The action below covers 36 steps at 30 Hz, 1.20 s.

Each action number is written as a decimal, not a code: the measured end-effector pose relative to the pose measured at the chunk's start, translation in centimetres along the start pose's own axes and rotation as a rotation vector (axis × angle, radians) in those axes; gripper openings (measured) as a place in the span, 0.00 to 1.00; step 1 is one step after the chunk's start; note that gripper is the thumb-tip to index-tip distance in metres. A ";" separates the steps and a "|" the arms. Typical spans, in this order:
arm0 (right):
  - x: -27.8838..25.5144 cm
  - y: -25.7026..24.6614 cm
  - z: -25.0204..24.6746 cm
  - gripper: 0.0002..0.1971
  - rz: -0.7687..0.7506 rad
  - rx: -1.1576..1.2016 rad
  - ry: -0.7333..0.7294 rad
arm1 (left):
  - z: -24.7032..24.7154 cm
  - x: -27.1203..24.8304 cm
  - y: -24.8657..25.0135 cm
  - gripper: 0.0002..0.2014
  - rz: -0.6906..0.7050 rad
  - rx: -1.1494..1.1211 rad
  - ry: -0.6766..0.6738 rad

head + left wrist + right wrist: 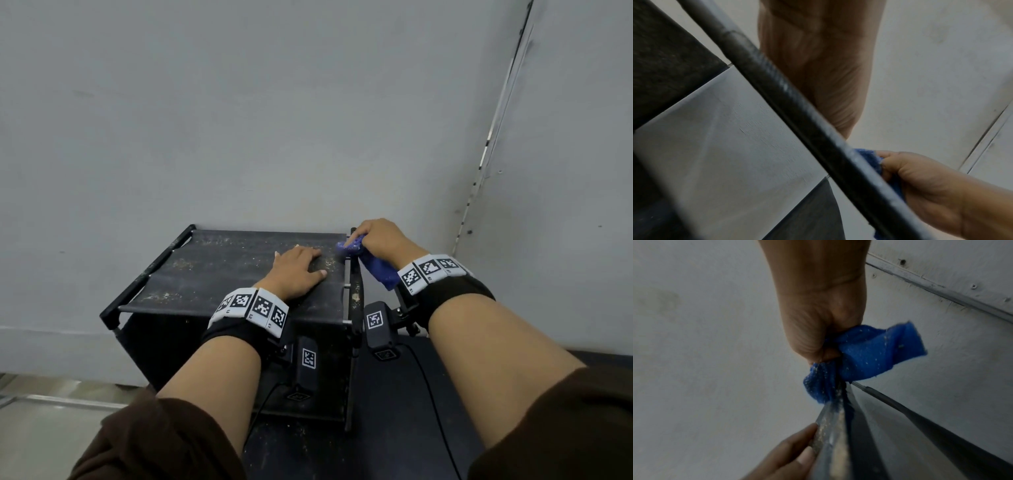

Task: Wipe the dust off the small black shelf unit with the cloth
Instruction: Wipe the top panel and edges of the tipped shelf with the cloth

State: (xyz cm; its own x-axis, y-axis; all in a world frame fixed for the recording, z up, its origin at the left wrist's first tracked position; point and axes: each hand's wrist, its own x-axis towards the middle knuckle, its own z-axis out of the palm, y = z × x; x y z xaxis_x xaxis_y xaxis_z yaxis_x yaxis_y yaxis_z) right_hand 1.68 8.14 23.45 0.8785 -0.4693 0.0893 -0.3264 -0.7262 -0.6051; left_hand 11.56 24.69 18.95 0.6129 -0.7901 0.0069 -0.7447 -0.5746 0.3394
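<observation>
Nearest the camera, brown sleeves [164,442] and tagged wristbands [251,310] frame the view. The left hand [296,272] lies flat, fingers straight, pressing on the dusty top of the small black shelf unit [219,274], which stands against the grey wall [274,120]. Farther back, at the unit's far right corner, the right hand [376,240] clenches round the blue cloth [869,353], bunched and speckled with crumbs, rubbing it on the side rail [797,104].
</observation>
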 end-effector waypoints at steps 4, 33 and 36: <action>-1.0 -0.2 -0.2 0.19 0.006 0.073 0.092 | 0.2 -0.2 0.1 0.28 0.005 0.015 0.013; -9.1 0.4 -2.3 0.20 0.021 0.169 -0.054 | 1.5 -0.5 3.3 0.28 0.051 -0.005 0.005; -9.6 0.8 -2.2 0.22 -0.017 0.076 -0.044 | 1.8 -0.3 4.2 0.30 0.050 -0.028 -0.020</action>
State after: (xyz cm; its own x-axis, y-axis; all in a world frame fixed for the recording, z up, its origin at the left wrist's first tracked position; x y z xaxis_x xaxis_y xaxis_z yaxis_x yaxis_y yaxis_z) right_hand -7.78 10.91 23.85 0.8988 -0.4334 0.0661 -0.2855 -0.6929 -0.6621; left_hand 7.82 22.12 18.67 0.5697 -0.8218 0.0058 -0.7662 -0.5286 0.3655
